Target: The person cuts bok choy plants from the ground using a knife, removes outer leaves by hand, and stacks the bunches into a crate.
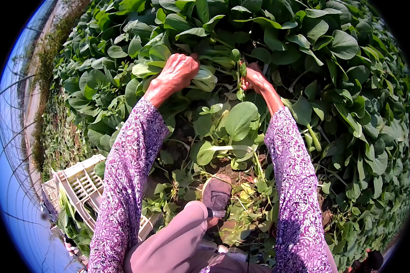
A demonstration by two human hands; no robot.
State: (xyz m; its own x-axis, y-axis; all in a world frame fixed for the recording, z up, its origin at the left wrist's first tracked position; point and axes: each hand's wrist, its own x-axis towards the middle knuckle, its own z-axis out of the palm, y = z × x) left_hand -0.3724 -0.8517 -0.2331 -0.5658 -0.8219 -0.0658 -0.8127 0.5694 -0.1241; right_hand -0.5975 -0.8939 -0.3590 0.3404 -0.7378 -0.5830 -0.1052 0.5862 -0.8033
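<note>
My left hand (180,70) is closed around the stalks of a leafy green plant with a pale, bulbous base (205,79), which looks like bok choy. Its leaves run off to the upper left among the others. Across from it, my right hand (254,77) has its fingers curled at a thin green stem with small leaves (242,70); whether it also holds a tool is hidden. More pale green stalks (222,58) lie between the two hands. Below them, a low plant with broad round leaves (242,121) stands in the soil.
Dense leafy greens (345,44) spread ahead and to the right. At the lower left a cream plastic crate (85,181) stands beside cut greens (66,218). My shoe (217,194) rests on ground strewn with leaves and weeds. Curved hoops of a tunnel frame rise at far left.
</note>
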